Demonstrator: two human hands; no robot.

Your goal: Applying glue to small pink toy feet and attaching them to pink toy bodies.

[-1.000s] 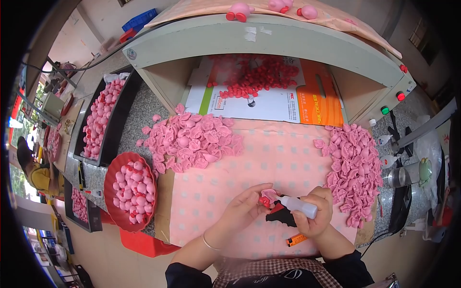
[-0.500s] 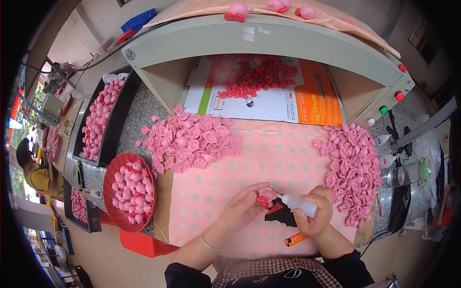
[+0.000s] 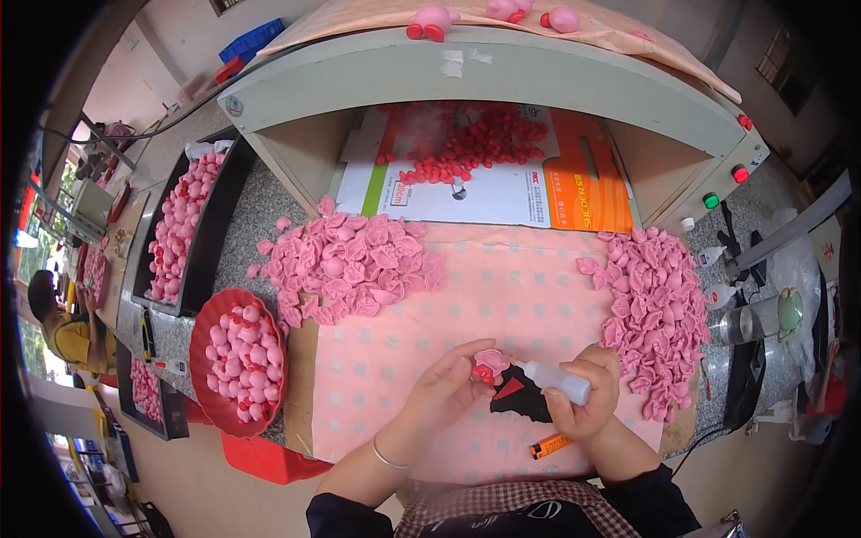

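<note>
- Your worktop (image 3: 502,296) carries a pink dotted cloth; pink shell pieces are heaped at 11 o'clock (image 3: 350,264) and 3 o'clock (image 3: 655,305).
- A red bowl (image 3: 202,394) of finished pieces sits at 9 o'clock.
- Your right hand (image 3: 583,394) is closed around a small white glue bottle (image 3: 556,381), its nozzle now closer to the piece than a second ago.
- Your left hand (image 3: 448,386) pinches a small pink-and-red piece (image 3: 489,366) at its fingertips, near centre; gluing looks under way.
</note>
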